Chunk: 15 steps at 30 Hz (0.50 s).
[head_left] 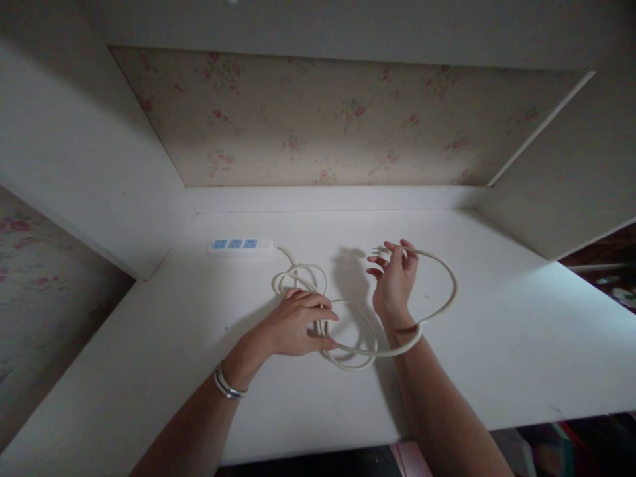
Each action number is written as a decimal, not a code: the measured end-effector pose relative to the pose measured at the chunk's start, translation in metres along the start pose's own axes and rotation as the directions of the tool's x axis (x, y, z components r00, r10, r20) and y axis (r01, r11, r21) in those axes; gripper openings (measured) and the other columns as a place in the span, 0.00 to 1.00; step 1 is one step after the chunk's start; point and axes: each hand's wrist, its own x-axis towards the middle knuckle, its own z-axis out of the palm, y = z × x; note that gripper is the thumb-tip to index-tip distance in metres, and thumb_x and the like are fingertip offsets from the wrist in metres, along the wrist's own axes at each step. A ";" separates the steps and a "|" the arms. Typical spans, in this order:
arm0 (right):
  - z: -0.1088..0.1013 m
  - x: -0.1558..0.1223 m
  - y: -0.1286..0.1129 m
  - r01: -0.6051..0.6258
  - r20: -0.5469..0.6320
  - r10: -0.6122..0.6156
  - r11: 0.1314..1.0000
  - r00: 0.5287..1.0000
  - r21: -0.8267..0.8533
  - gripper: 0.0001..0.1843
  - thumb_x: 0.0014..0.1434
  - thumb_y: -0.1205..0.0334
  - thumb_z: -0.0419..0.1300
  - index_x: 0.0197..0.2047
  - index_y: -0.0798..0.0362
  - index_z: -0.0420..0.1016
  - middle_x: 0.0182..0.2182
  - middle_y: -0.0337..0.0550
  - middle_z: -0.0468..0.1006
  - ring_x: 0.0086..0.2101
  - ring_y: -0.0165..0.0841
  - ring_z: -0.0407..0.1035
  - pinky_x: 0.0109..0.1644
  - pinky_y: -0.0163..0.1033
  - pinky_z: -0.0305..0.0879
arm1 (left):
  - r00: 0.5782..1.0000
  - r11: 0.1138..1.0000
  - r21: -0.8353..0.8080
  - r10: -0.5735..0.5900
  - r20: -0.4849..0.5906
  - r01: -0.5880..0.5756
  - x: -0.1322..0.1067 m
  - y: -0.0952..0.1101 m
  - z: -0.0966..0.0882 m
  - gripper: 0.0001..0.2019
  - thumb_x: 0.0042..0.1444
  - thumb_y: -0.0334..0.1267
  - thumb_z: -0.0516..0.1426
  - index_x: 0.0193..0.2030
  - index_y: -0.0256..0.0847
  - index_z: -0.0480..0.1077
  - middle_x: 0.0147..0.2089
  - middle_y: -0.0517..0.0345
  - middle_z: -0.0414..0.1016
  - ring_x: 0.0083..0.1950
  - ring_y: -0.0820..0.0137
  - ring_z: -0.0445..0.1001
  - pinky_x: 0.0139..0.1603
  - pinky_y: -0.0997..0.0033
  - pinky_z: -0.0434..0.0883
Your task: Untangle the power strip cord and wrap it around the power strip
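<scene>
A white power strip (265, 245) with blue socket faces lies on the white desktop at the left. From its right end a cream power cord (454, 283) runs into loose, overlapping loops. My left hand (301, 322) grips these loops from above, thumb and fingers around several strands. The plug (381, 250) at the cord's far end is pinched in the raised fingers of my right hand (396, 281), its prongs pointing left. Between my hands the cord sags across my right wrist, then arcs out to the right and back up to the plug.
The white desktop (163, 371) is boxed in by a left side panel (99, 152), a right panel (556, 165) and a floral back wall (318, 126). Dark clutter shows below the front edge and beyond the right edge.
</scene>
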 end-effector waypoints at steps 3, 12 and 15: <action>-0.005 0.008 0.016 -0.006 0.013 0.008 0.991 1.000 -0.131 0.30 0.55 0.56 0.55 0.60 0.38 0.52 0.60 0.45 0.58 0.38 0.28 0.72 0.29 0.33 0.70 | 1.000 1.000 0.021 0.000 0.012 -0.001 -0.003 -0.004 -0.001 0.21 0.43 0.50 0.67 0.45 0.52 0.73 0.53 0.60 0.72 0.53 0.62 0.69 0.56 0.59 0.56; -0.012 0.025 0.041 -0.120 0.071 0.129 0.986 0.989 -0.115 0.37 0.47 0.56 0.60 0.61 0.42 0.56 0.63 0.48 0.54 0.41 0.33 0.72 0.31 0.35 0.73 | 0.952 0.955 0.146 -0.228 -0.205 0.260 -0.001 -0.015 0.003 0.28 0.48 0.47 0.64 0.56 0.49 0.64 0.57 0.54 0.68 0.55 0.59 0.68 0.53 0.59 0.62; -0.018 0.031 0.038 -0.219 -0.016 0.219 0.975 0.976 -0.037 0.30 0.47 0.57 0.60 0.55 0.42 0.62 0.54 0.43 0.65 0.39 0.32 0.73 0.31 0.36 0.73 | 0.911 0.922 0.178 -0.283 -0.300 0.344 -0.002 -0.023 0.004 0.23 0.51 0.47 0.62 0.53 0.47 0.65 0.57 0.53 0.66 0.55 0.58 0.68 0.53 0.57 0.63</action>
